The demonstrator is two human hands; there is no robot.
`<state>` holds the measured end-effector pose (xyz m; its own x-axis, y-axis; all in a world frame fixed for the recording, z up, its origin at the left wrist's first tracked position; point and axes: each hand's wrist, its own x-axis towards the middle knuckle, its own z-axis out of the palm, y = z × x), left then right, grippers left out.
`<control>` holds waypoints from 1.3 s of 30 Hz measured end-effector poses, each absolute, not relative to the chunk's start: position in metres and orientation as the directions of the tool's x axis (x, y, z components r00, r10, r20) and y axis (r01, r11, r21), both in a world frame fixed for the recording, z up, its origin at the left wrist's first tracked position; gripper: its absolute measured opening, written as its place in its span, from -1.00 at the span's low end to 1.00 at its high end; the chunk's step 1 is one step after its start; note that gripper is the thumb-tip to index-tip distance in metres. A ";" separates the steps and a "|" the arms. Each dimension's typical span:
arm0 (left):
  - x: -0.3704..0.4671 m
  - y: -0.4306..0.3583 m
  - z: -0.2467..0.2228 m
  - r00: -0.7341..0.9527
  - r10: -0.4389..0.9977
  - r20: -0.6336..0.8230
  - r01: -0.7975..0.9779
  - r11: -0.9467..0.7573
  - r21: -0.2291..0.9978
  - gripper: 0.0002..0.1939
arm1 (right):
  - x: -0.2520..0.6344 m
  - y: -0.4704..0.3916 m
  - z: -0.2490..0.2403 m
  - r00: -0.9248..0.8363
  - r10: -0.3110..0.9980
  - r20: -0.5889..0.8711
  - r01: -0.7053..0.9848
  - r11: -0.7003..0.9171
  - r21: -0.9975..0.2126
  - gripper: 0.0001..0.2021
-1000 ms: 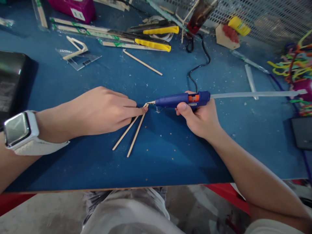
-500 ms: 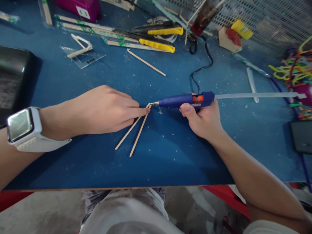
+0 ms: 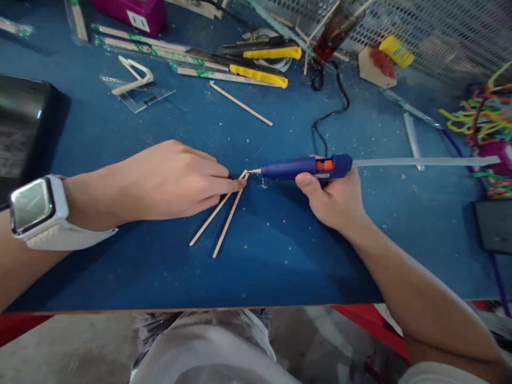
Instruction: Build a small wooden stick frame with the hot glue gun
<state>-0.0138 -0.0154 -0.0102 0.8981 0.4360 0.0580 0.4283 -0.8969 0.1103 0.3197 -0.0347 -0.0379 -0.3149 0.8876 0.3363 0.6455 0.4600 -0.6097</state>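
Two thin wooden sticks (image 3: 229, 221) lie on the blue table in a narrow V, their upper ends meeting. My left hand (image 3: 188, 181), closed with fingers together, pins the sticks near that joint with the index fingertip. My right hand (image 3: 334, 200) is wrapped around a blue hot glue gun (image 3: 294, 167), thumb on its near side. The metal nozzle touches or nearly touches the joint of the sticks; I cannot tell which. A long translucent glue stick (image 3: 424, 161) sticks out of the gun's back. My right fingers are mostly hidden behind the gun.
Farther back lie a single stick (image 3: 242, 104), yellow-and-black utility knives (image 3: 258, 74) and packaged chopsticks (image 3: 160, 50). A bent stick shape (image 3: 134, 80) rests on a clear set square (image 3: 140, 101). The gun's black cord (image 3: 330, 112) runs backward. Colourful pipe cleaners (image 3: 480, 114) are at right.
The rear end of the glue stick has dipped slightly, and the gun has tilted a little. My left hand and the two sticks stay in place.
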 end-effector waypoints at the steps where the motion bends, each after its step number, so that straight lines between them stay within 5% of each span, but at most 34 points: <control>1: -0.014 -0.016 -0.010 0.897 0.439 0.056 0.432 -0.896 0.107 -0.55 | 0.321 -0.034 -0.038 -0.323 0.878 0.353 0.645 0.477 -0.596 -0.34; 39: -0.013 -0.016 -0.007 0.897 0.441 0.030 0.438 -0.897 0.061 -0.54 | 0.316 -0.038 -0.031 -0.292 0.890 0.351 0.658 0.453 -0.602 -0.34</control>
<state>-0.0128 -0.0164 -0.0066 0.8972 0.4406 0.0297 0.4383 -0.8967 0.0610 0.3161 -0.0385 -0.0308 -0.2922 0.8897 0.3509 0.6576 0.4533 -0.6017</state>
